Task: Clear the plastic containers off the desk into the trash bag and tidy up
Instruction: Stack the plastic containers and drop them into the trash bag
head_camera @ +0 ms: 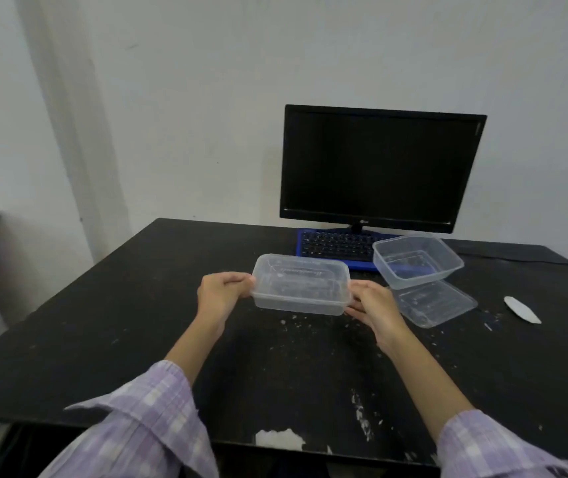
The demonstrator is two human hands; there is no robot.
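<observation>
Left hand (222, 293): fingers curled on lidded container (301, 284) left end | Right hand (372, 305): gripping right end | Container: held level above desk (103, 322), centre | Open container (417, 260): tilted on flat lid (437, 305), right, overlapping keyboard (334, 246) | Monitor (379, 167): dark.

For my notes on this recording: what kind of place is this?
Probably a plain office or a study room. A dark monitor and a blue keyboard stand on a worn black desk against a bare white wall.
</observation>
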